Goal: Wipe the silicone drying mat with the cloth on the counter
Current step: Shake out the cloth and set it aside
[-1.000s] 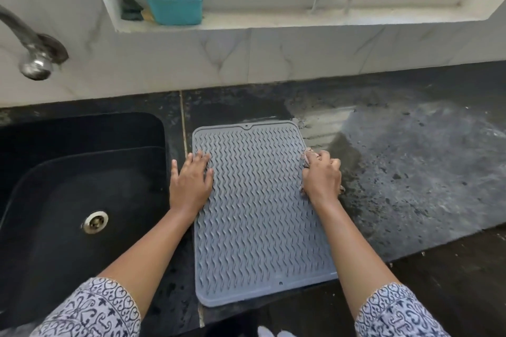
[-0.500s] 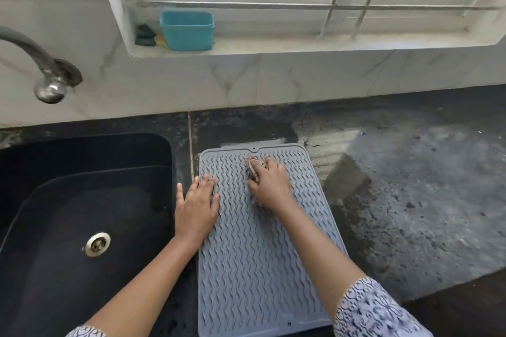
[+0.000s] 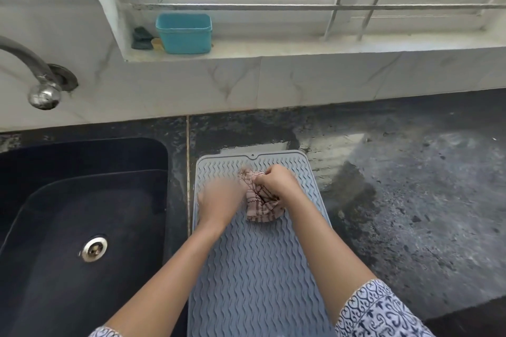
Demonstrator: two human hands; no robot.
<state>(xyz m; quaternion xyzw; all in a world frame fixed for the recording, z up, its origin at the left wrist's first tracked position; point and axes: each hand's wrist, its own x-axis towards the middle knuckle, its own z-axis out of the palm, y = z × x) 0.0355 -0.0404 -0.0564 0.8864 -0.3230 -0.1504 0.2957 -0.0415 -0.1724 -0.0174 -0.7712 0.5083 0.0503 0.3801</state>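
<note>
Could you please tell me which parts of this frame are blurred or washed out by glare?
In the head view, the left hand is smeared by motion blur, while the right hand gripping the cloth is sharp; window light glares off the counter beside the mat; wide-angle distortion bows the sill.

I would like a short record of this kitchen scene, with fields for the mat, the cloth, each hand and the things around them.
mat: grey silicone, ribbed, lying flat on the black counter, just right of the sink
cloth: pink, checked, bunched up on the far half of the mat
right hand: grips the cloth from above
left hand: blurred, over the mat at the cloth's left side; its grip cannot be told
windowsill: teal tub
wall: metal tap above the sink
</note>
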